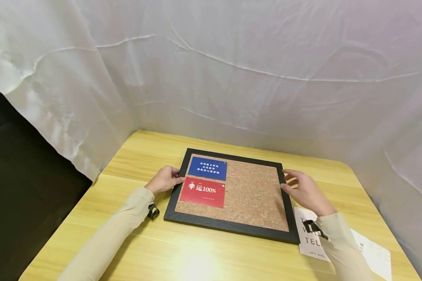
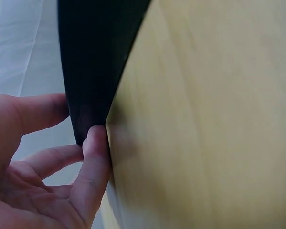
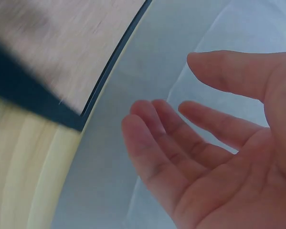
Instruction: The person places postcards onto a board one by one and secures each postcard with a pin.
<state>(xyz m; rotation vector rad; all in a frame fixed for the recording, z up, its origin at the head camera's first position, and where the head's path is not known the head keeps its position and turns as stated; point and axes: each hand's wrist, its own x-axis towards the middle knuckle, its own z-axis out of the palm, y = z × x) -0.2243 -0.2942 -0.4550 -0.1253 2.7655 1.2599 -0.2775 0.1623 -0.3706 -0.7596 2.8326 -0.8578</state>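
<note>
A cork board (image 1: 256, 191) in a black frame lies on the table. On its left half, a blue card (image 1: 208, 168) with white writing sits above a red card (image 1: 203, 192); each has a small pale dot at its upper right corner. My left hand (image 1: 164, 179) pinches the frame's left side, thumb over the top and fingers against the outer edge. The left wrist view shows the dark frame (image 2: 92, 62) between thumb and fingers. By the right side of the frame is my right hand (image 1: 304, 191), its relaxed fingers spread; the right wrist view shows nothing in it.
A white card (image 1: 311, 249) with dark lettering lies partly under the right forearm, beside the frame's lower right corner. Farther right, another white sheet (image 1: 377, 253) lies on the wooden table (image 1: 155, 249). Pale cloth (image 1: 232, 97) hangs behind the table.
</note>
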